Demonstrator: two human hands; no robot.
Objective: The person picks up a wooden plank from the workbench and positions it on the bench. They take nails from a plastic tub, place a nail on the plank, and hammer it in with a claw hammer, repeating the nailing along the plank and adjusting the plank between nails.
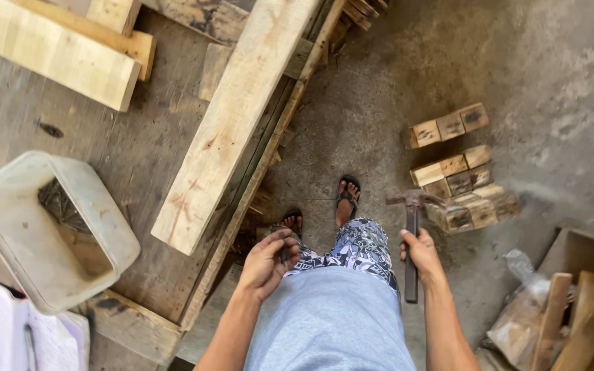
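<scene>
The person is standing on the concrete floor (393, 82), gripping a hammer (412, 237) in the right hand (421, 253). The fingers are closing round the middle of the dark handle, head pointing far, claw and face showing just near the stacked wood blocks (460, 180). It looks head-heavy and stiff; holding nearer the handle's end would likely be giving more swing, while this mid-grip is giving control. The handle seems smooth, perhaps slippery. The left hand (267, 262) is resting loosely curled, holding nothing, beside the patterned shorts. To the left, a long plank (235, 120) is lying across a pallet, with a white tub (49, 230) nearer.
</scene>
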